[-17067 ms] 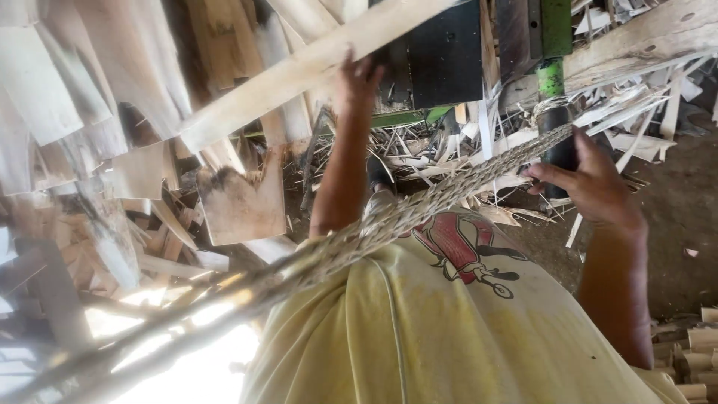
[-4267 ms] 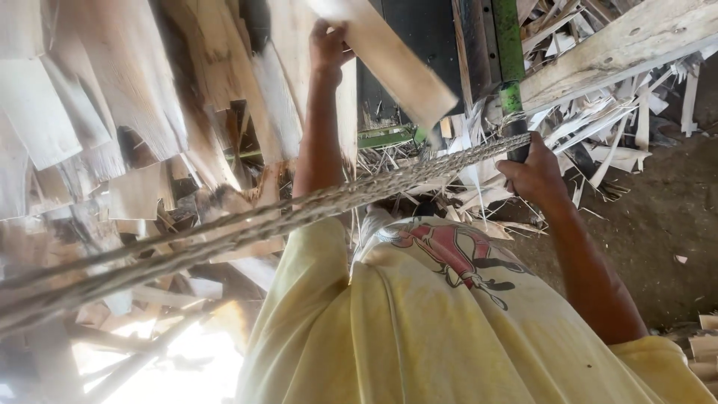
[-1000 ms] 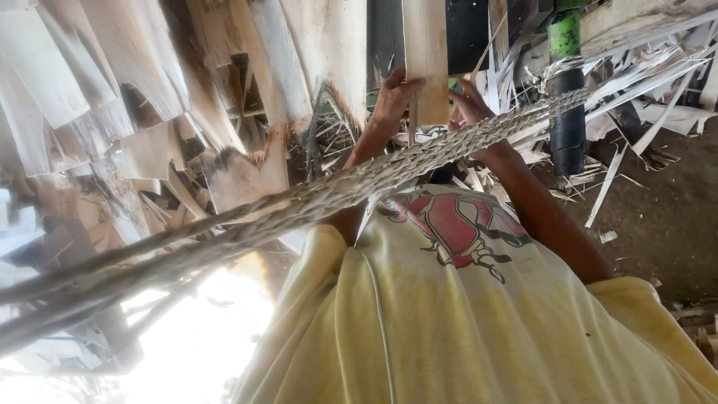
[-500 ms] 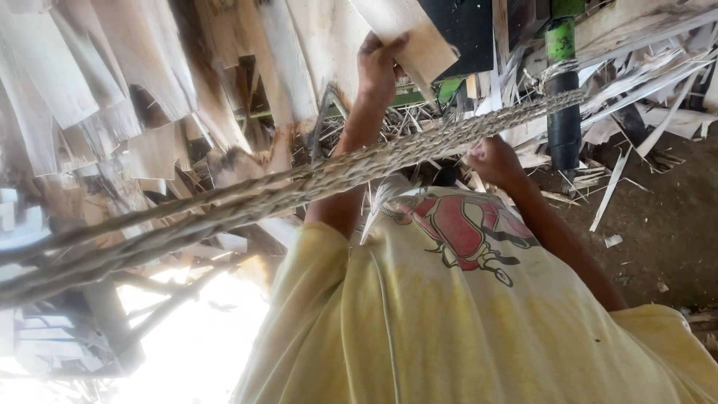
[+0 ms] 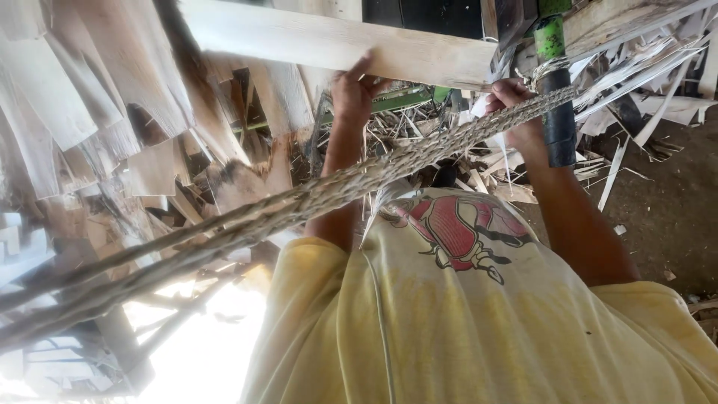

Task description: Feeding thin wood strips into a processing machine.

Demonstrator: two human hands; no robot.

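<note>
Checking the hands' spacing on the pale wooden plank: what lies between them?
In the head view, between the left hand and right hand runs a bare stretch of the pale wooden plank; below it, the braided straw rope crosses.

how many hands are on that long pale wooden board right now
2: the left hand under the board at mid-length, the right hand by its end near the green post.

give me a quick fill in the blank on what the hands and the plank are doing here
1. The left hand presses against a pale wooden ____.
2. The right hand is beside a post whose upper part is painted ____.
3. A braided rope stretches across the view in front of a shirt coloured ____.

Missing words: plank; green; yellow
</note>
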